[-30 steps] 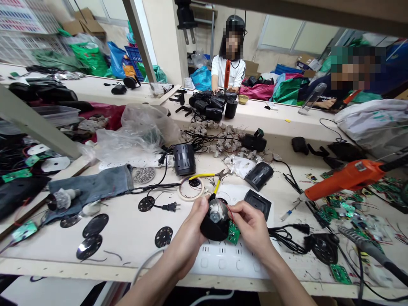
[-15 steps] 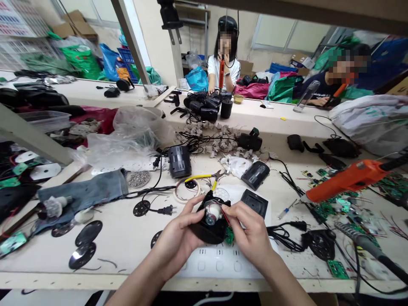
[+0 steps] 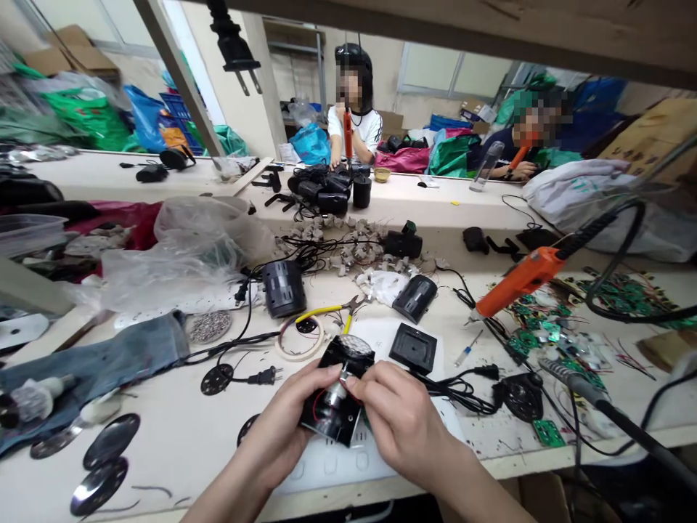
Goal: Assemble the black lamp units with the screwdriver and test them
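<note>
My left hand (image 3: 294, 396) is wrapped round a black plastic housing (image 3: 348, 428), its thumb resting on the small silver part inside. The housing is tilted, with a round mesh end (image 3: 353, 347) facing away from me. A silver and white motor-like part (image 3: 333, 396) sits in it, and a thin red wire loops beside that part. The fingers of my right hand (image 3: 395, 410) are pinched together at the inner end of this part; what lies between them is hidden. Just beyond the housing are yellow-handled pliers (image 3: 321, 312) and a roll of tape (image 3: 283, 349).
An orange electric screwdriver (image 3: 517, 283) hangs at the right, above green circuit boards (image 3: 549, 434). A soldering iron's cable (image 3: 626, 414) crosses the right front. Black covers (image 3: 284, 288), a black square frame (image 3: 412, 347) and loose cords surround the work. Two people sit across the bench.
The housing has turned, bringing its mesh end and flat side into sight. My right fingers have shifted from the red wire to the silver part. The camera view has swung rightward.
</note>
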Motion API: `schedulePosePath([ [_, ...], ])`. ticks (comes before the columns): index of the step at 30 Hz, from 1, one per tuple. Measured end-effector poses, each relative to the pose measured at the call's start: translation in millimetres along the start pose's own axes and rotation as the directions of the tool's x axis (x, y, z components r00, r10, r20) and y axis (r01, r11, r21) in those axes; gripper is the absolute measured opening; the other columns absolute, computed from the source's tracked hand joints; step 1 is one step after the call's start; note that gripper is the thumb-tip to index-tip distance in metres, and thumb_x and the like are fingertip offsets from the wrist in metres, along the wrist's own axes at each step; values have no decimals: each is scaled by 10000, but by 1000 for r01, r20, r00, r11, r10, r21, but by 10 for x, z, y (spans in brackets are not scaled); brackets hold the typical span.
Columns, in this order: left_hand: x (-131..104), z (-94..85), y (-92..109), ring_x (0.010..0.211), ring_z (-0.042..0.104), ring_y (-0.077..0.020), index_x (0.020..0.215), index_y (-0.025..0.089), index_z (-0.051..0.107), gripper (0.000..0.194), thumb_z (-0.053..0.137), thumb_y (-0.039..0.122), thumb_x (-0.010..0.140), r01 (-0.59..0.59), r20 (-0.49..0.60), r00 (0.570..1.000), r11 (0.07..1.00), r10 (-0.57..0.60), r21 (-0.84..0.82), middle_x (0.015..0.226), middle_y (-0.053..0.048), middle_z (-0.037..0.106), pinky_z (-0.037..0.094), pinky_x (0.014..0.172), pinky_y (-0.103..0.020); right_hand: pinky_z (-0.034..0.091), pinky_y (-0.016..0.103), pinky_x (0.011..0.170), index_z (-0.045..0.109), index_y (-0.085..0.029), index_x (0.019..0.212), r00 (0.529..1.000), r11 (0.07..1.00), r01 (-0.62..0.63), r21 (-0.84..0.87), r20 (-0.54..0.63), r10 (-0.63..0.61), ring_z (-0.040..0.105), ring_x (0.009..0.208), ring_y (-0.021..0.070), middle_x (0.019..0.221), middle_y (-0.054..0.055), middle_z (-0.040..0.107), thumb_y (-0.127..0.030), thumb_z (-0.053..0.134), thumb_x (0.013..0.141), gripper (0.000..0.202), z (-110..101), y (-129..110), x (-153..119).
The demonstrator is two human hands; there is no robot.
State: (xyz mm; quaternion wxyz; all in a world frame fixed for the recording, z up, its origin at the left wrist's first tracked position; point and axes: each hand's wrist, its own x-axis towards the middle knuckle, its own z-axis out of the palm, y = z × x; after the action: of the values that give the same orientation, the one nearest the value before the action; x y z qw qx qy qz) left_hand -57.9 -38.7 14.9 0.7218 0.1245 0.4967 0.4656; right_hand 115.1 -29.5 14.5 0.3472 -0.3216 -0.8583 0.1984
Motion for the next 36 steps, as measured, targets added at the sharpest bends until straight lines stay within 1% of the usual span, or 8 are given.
schedulePosePath([
  [3,10,-52,15,622,562,-120,781,154,676,269,821,276,590,-13,-62,998,1000,13,3,703,5,654,442,558,-204,497,286,737,672,-178,963,984,982,-177,-62,9,178,596,821,167,872,58,626,-111,446,902,244,-190,244,309],
  [5,9,-79,27,626,567,-129,760,147,665,260,811,282,591,-2,-92,996,1000,2,6,693,1,645,449,578,-218,458,303,875,669,-182,1006,896,844,-431,-318,-44,441,594,956,179,1001,74,640,-132,445,917,246,-271,528,598],
  [8,-9,-91,38,635,570,-134,762,155,647,259,797,291,601,-3,-95,995,1000,5,21,693,4,640,442,584,-222,410,413,932,662,-104,1048,812,727,-552,-408,-67,580,567,1065,296,1086,178,636,-158,606,823,238,-212,960,1004],
  [12,-43,-91,56,655,577,-148,797,163,638,301,792,339,608,-36,-73,996,997,41,67,710,2,645,431,598,-237,339,497,956,665,-89,989,752,657,-611,-441,-65,656,596,1010,328,899,175,691,-4,647,684,317,-1,1248,1279],
  [18,-20,-115,81,743,616,-194,891,166,650,367,778,385,626,-44,-86,995,991,56,129,823,-29,686,425,646,-267,416,346,836,606,-170,1122,760,676,-648,-351,-243,602,612,952,233,1029,117,671,-111,454,833,332,-240,1096,1266],
  [25,89,-37,63,835,610,-205,1016,172,643,379,717,377,707,-131,-26,990,974,138,185,931,-46,697,415,736,-283,477,297,742,734,-205,878,912,914,-405,34,94,400,652,815,188,867,39,718,-174,591,790,172,-224,345,903],
  [30,105,-43,59,829,595,-220,1012,151,646,426,729,396,673,-141,-42,987,965,154,221,929,-63,696,391,720,-291,497,290,745,682,-192,1094,917,947,-304,101,301,263,638,732,133,966,61,664,-98,493,866,311,-230,244,723],
  [36,114,-41,26,769,585,-216,961,175,660,457,764,429,595,-143,-39,986,950,160,277,831,-32,686,365,676,-281,466,312,757,612,-158,990,968,970,17,-241,249,44,551,886,202,932,71,588,18,481,769,312,-165,277,703],
])
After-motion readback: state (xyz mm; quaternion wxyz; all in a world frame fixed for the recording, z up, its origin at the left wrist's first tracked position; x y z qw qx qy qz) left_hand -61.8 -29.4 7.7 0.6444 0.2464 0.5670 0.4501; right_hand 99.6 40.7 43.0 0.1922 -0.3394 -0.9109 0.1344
